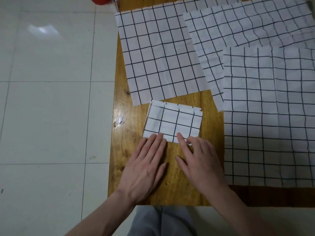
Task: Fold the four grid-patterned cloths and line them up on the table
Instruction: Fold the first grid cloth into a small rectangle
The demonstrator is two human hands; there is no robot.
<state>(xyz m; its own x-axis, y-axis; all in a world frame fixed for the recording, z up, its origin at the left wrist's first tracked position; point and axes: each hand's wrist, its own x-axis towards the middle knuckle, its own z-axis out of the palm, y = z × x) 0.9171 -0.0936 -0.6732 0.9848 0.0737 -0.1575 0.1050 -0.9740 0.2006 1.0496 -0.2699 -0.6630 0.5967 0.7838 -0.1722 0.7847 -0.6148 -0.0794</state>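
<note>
A small folded white cloth with a black grid (173, 122) lies on the wooden table (126, 116) near its left edge. My left hand (144, 164) lies flat, its fingertips touching the folded cloth's near left edge. My right hand (199, 160) rests beside it, the index finger straight on the cloth's near edge and the other fingers bent at its near right corner. Three unfolded grid cloths lie spread out: one behind the folded one (160, 53), one at the back right (252, 31), and one on the right (269, 116) overlapping it.
The table's left edge borders a pale tiled floor (51, 99). A red object (100, 0) sits at the top edge beyond the table. Grey trousers (162, 222) show below the table's near edge. The right cloth reaches the table's near edge.
</note>
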